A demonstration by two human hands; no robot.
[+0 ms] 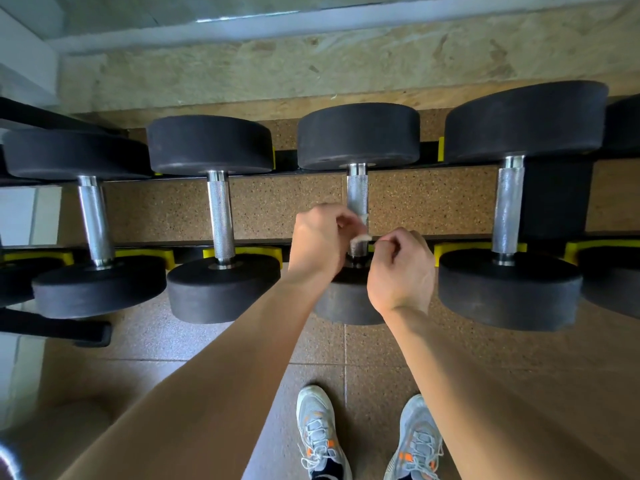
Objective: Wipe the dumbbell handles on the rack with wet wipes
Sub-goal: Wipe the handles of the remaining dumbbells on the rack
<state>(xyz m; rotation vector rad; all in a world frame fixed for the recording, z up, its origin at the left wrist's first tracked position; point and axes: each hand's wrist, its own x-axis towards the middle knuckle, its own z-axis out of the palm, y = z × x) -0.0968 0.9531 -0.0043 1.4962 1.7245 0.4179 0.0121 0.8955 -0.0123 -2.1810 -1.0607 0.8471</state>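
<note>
1. A speckled brown floor (433, 202) of square, cork-like tiles is seen under everything.
2. A black metal rack (285, 160) with yellow cradles (453, 249) is laid across the view from 9 to 3 o'clock.
3. Round, matte black rubber-headed dumbbells are rested side by side on it; the third dumbbell from the left (358, 136) is found at 12 o'clock from the hands.
4. Grey laced shoes (318, 431) with orange accents are seen at 6 o'clock.
5. Its knurled chrome handle (356, 194), a straight cylinder, is partly hidden at the near end.
6. The left hand (320, 237) is curled at centre, the wipe pinched in its fingertips.
7. The right hand (401, 271), at 4 o'clock from it, is curled likewise, the wipe's other end nipped between thumb and forefinger.
8. The crumpled white wet wipe (360, 239) is held against the handle's near end, between both hands.
</note>
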